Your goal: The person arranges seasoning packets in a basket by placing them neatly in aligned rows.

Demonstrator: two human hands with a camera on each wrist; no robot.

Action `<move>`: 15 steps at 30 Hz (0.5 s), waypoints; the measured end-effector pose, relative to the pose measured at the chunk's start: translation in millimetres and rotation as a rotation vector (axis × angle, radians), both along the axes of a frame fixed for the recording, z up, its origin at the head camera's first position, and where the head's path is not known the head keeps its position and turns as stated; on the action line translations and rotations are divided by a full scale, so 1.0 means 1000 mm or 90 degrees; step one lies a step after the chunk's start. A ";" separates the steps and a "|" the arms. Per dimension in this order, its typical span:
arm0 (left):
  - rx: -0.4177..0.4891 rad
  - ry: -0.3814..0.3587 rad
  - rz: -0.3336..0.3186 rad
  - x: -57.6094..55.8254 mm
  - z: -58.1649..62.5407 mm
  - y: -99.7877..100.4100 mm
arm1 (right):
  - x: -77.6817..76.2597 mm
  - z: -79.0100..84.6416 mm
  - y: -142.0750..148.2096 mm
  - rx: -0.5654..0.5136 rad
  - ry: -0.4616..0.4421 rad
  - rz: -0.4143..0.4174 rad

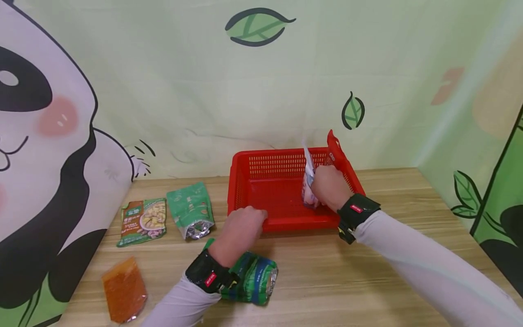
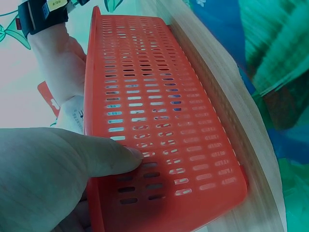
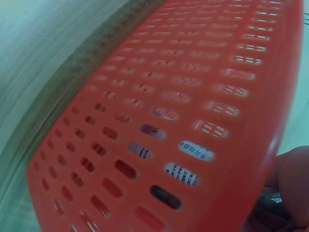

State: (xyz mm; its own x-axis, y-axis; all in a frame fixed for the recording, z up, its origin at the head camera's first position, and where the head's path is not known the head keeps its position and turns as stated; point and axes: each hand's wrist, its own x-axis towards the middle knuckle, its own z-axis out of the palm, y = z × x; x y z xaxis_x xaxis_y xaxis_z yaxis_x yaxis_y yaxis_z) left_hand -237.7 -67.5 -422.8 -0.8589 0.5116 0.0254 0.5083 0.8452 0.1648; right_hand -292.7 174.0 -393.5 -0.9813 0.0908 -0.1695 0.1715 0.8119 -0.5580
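Left hand [image 1: 242, 229] clamped on the near rim of the red basket [image 1: 300, 223], right hand [image 1: 332, 186] apart from it, gripping a white packet [image 1: 308, 169] inside the basket, with a red packet [image 1: 337, 152] rising at the basket's right end. Pale wooden desk [image 1: 367, 281] beneath; printed cloth [image 1: 184, 91] hangs close behind the basket, along the desk's back edge. Green pouch [image 1: 191, 206] just left of the basket, striped pouch [image 1: 258, 277] in front; wood grain runs wide off the basket's right and front-right.

L hand [image 2: 53, 171] grips red bskt [image 2: 203, 208], thumb on slotted side.
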 end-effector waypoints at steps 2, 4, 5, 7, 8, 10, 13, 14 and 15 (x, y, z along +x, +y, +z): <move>0.000 -0.001 -0.001 0.000 0.001 0.000 | 0.001 -0.001 0.001 -0.009 0.006 0.000; 0.000 -0.005 0.000 0.000 0.001 0.000 | 0.002 -0.003 0.002 -0.014 0.007 -0.004; -0.001 -0.006 0.001 0.000 0.001 0.000 | 0.002 -0.003 0.002 -0.013 0.005 -0.006; -0.001 -0.012 0.004 0.000 0.002 0.000 | 0.001 -0.003 0.002 -0.006 0.001 -0.010; 0.000 -0.016 0.006 0.000 0.002 0.000 | 0.001 -0.003 0.002 -0.001 -0.002 -0.012; 0.000 -0.022 0.009 0.000 0.002 0.001 | 0.000 -0.004 0.002 0.009 -0.008 -0.016; -0.003 -0.028 0.013 0.000 0.002 0.002 | 0.000 -0.004 0.002 0.017 -0.014 -0.023; -0.003 -0.029 0.013 0.000 0.002 0.002 | 0.001 -0.004 0.002 0.021 -0.015 -0.023; -0.003 -0.029 0.014 0.000 0.001 0.002 | 0.001 -0.004 0.003 0.026 -0.017 -0.022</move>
State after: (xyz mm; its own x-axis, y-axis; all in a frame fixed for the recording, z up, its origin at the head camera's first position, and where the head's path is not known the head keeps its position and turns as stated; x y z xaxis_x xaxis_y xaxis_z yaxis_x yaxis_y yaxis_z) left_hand -237.7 -65.8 -421.4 -0.8698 0.4930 -0.0170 0.4821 0.8568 0.1829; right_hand -291.4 176.9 -397.0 -0.9727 0.1316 -0.1909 0.2139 0.8270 -0.5199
